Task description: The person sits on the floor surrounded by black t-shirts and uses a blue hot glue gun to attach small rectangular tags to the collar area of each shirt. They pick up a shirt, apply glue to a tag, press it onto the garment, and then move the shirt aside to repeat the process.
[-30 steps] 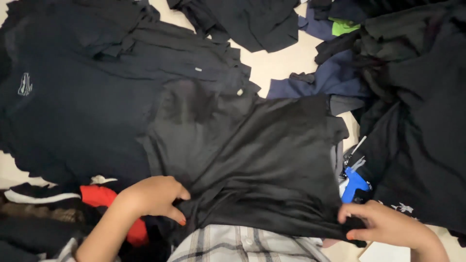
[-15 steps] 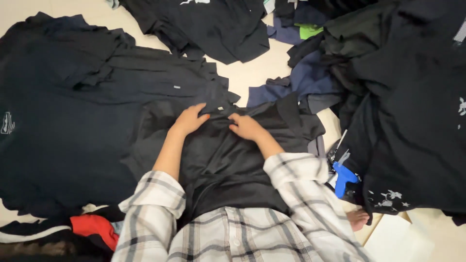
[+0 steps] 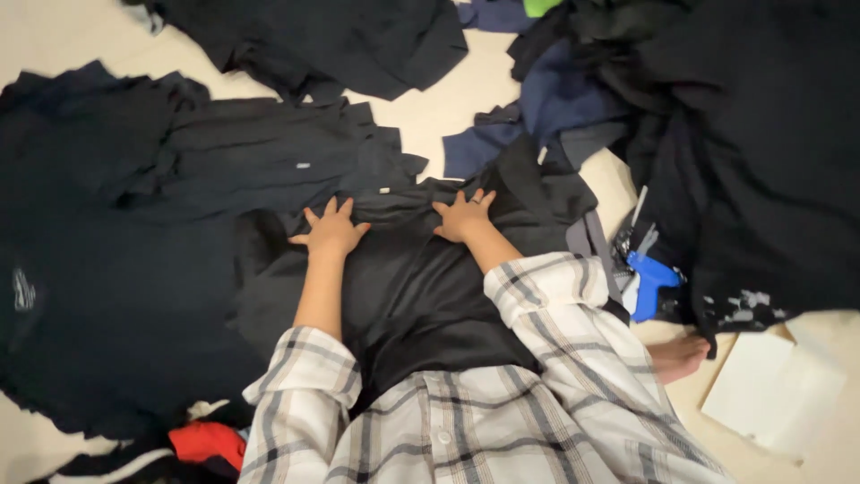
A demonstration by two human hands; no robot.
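Observation:
A black shirt (image 3: 421, 287) lies spread on the pale floor in front of me. My left hand (image 3: 331, 230) rests flat on its upper left part, fingers spread. My right hand (image 3: 463, 215) presses flat near the shirt's collar end, fingers apart too. Both arms reach forward in plaid shirt sleeves (image 3: 546, 296). Neither hand holds anything.
A stack of dark shirts (image 3: 134, 233) lies to the left. More black and navy clothes (image 3: 735, 143) pile up at the right and top. A blue tool (image 3: 649, 280) and a white folded sheet (image 3: 775, 390) lie at the right. A red cloth (image 3: 204, 441) sits bottom left. A bare foot (image 3: 676, 356) shows beside me.
My hands moved from the shirt's near hem up to its far end, then spread apart and flattened on the cloth. The view has tilted forward.

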